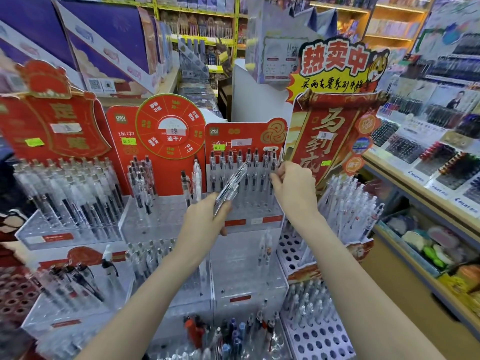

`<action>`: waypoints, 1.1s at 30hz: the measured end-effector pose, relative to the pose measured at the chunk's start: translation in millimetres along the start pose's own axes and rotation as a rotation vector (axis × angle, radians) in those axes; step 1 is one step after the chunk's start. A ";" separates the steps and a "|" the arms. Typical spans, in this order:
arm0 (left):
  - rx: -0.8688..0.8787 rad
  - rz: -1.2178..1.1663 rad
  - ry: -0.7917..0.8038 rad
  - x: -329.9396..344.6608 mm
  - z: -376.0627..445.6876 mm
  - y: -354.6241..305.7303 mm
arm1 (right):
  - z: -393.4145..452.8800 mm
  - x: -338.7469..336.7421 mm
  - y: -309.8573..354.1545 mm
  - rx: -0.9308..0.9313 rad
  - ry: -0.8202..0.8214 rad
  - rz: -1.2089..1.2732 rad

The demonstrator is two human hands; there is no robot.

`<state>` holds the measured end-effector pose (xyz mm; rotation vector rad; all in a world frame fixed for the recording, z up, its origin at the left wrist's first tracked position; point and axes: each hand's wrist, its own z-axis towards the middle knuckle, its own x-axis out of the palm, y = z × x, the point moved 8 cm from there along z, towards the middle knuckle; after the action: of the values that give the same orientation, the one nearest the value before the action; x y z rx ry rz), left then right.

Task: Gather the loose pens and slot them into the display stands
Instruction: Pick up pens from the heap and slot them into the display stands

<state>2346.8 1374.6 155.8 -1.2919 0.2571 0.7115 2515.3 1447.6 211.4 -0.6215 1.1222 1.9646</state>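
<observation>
My left hand (pixel 207 216) grips a bundle of clear pens (pixel 231 184) that points up and to the right. My right hand (pixel 292 184) is raised at the right end of the back row of a clear display stand (pixel 249 211) with a red card behind it, and its fingertips pinch the top of a pen (pixel 274 166) standing there. Several pens stand in that back row; the stand's front holes hold nothing. More clear stands sit left, below and right, some partly filled.
A red scroll-shaped sign (pixel 330 136) rises just right of my right hand. A wooden shelf (pixel 415 183) of boxed pens runs along the right. Loose coloured pens (pixel 233 333) stand in a holder at the bottom centre. Purple boxes fill the upper left.
</observation>
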 end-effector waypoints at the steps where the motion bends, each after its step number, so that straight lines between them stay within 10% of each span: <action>1: -0.002 0.002 0.000 -0.1 0.0 -0.2 | -0.3 0.1 -2.3 0.018 0.003 0.004; 8: -0.027 -0.026 0.022 -0.1 0.1 -1.6 | 1.3 -0.9 -9.0 0.044 0.029 0.039; 13: -0.151 -0.553 0.149 4.0 -4.7 -6.4 | -7.6 -18.1 -11.4 0.052 0.029 0.316; 16: -0.135 -0.648 0.240 11.7 -9.8 -18.0 | -26.8 -10.0 17.8 0.044 0.295 0.649; 24: -0.047 -0.580 0.346 17.7 -12.6 -34.2 | -26.3 -10.6 34.1 0.081 0.449 0.981; 28: 0.019 -0.220 0.215 0.1 -7.2 -24.8 | 0.5 -48.7 -1.5 0.299 0.129 1.319; 33: 0.056 0.203 0.139 -4.3 -6.0 -15.9 | 8.9 -63.4 0.5 -0.061 -0.020 0.335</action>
<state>2354.5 1365.9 169.0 -1.2746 0.5234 0.7812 2551.4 1431.0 261.5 -0.4657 1.2195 2.2907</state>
